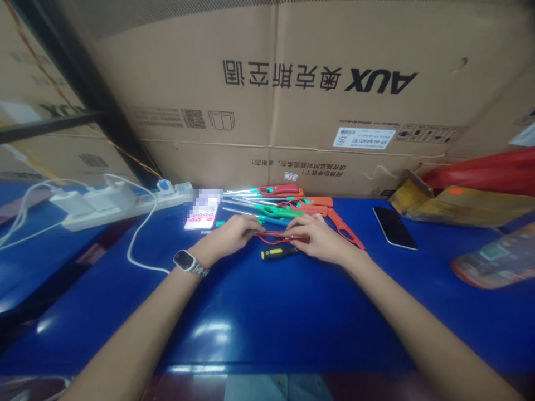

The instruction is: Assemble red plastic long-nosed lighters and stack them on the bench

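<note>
Both of my hands rest on the blue table (267, 312) and grip one red long-nosed lighter (281, 238) that lies flat between them. My left hand (229, 235), with a smartwatch (185, 260) on its wrist, pinches the lighter's left end. My right hand (320, 236) closes on its right end. A screwdriver with a yellow and black handle (278, 253) lies just in front of the lighter, not held. Behind my hands is a pile of several red and green lighters (288, 205).
A lit phone (203, 216) lies left of the pile and a dark phone (394, 227) to the right. A power strip (104, 209) with chargers and white cables sits at the far left. A big cardboard box (292, 94) walls off the back. Packaged goods (493, 259) lie right.
</note>
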`<state>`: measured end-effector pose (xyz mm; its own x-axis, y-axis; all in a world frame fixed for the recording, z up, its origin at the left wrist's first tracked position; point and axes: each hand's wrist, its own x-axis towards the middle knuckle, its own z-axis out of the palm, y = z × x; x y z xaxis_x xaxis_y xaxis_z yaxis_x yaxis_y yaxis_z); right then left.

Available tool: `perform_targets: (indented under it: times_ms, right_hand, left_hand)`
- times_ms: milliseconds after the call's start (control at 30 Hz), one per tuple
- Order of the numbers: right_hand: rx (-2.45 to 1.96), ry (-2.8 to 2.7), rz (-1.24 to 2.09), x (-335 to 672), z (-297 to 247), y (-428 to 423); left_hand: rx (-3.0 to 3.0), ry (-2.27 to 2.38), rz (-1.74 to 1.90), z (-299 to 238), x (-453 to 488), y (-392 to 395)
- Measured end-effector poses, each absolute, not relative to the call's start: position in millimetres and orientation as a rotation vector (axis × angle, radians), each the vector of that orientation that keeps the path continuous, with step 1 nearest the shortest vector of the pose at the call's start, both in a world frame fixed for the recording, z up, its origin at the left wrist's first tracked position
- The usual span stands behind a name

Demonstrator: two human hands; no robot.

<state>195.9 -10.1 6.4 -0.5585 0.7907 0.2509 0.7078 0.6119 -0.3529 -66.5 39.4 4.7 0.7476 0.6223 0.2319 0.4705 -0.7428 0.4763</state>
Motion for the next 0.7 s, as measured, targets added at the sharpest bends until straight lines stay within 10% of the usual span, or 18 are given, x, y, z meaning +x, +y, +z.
perform_targets:
  times_ms: [700]
  right_hand:
    - [-1.247,-2.525,0.198,189.3,9.7,-13.6]
  left_hand:
    - [2.568,0.975,0.467,6.2,-73.6,37.0]
